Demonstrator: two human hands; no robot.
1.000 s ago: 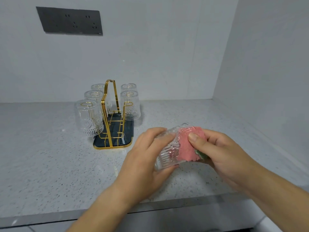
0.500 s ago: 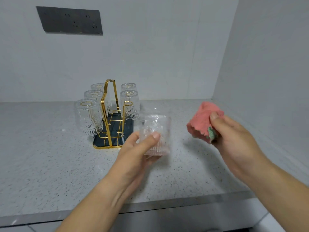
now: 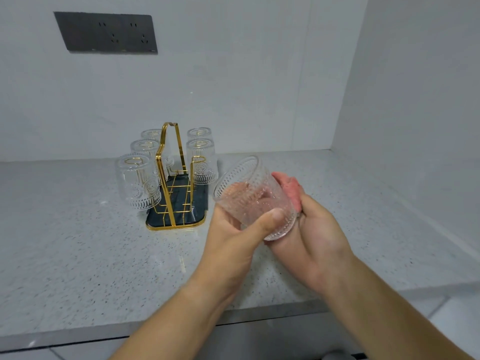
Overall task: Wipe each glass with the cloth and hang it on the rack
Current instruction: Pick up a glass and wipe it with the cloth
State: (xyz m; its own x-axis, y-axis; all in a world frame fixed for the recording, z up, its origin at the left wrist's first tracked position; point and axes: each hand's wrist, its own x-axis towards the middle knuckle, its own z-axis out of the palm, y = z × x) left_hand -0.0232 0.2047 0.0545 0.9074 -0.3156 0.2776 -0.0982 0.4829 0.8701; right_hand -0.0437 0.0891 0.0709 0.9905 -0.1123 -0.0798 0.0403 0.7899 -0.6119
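Our left hand [image 3: 233,239] grips the glass [image 3: 250,196], axis tilted up-left toward the rack [image 3: 169,175]; our right hand [image 3: 320,237] clutches the cloth [image 3: 291,189].

Pretty plain setup: a grey speckled stone countertop [image 3: 65,255] fills the lower half of the frame, with plain white walls behind it and on the right, meeting in a corner at the upper right. There's a dark grey socket panel [image 3: 105,32] on the back wall [image 3: 233,74] in the upper left. A small pale streak [image 3: 182,263] sits on the counter near the middle.
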